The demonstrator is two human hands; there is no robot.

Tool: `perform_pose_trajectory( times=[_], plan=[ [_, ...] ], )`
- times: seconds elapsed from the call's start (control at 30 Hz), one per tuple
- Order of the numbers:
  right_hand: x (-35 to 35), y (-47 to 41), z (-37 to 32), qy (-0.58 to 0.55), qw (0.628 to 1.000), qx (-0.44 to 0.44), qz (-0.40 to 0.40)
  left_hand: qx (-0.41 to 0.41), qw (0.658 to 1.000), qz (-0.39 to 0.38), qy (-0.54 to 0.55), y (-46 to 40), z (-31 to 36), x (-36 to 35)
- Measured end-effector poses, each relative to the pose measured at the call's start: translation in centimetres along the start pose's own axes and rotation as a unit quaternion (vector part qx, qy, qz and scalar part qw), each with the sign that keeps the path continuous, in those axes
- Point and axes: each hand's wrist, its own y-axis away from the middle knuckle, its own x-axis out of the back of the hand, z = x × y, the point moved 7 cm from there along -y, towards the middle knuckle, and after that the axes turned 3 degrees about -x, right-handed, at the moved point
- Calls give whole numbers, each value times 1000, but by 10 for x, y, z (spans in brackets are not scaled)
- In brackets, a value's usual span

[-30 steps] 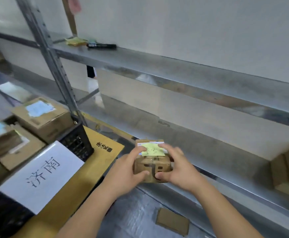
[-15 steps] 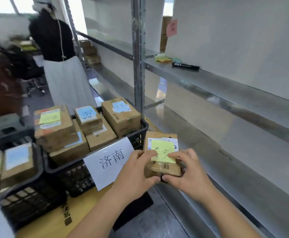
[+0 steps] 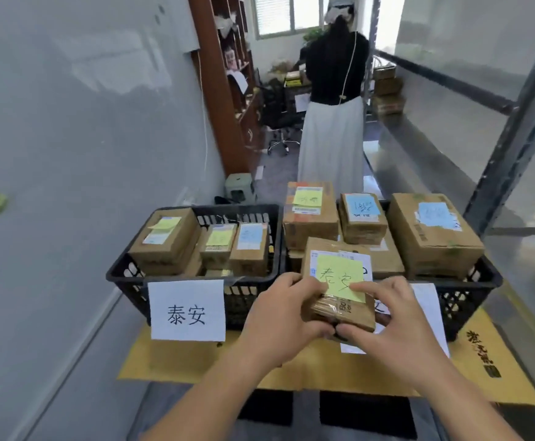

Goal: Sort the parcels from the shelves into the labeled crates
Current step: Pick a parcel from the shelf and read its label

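Two hands on one parcel (image 3: 339,294): left hand (image 3: 278,316) grips its left edge, right hand (image 3: 393,316) grips the right, thumbs meeting under the near edge, fingers curled over the top. Held flat, label side up, likely so the yellow sticky note (image 3: 341,276) stays readable; right fingertips overlap the note's near corner. Note reads 泰安, so destination looks like the left crate (image 3: 126,275), whose white sign (image 3: 187,310) carries the same characters. Parcel currently hangs above the near rim between the two crates, slightly over the right crate (image 3: 485,281), not yet in either. Right crate's sign (image 3: 428,310) is mostly hidden behind the hands, can't read it. Left crate holds several small boxes with room at its near right; right crate is stacked high with bigger boxes. Both crates sit on a flattened cardboard sheet (image 3: 323,367) on the floor. Another person (image 3: 333,100) stands far down the aisle, facing away; metal shelf frame (image 3: 514,128) at right.
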Motion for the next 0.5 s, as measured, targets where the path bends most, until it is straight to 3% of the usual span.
perform_pose_trajectory(
  times=[0.27, 0.5],
  plan=[
    [-104, -60, -50, 30, 994, 58, -87, 91, 994, 53, 11, 20, -100, 61],
    [-196, -122, -81, 43, 990, 72, -111, 102, 993, 63, 17, 4, -201, 106]
  ],
)
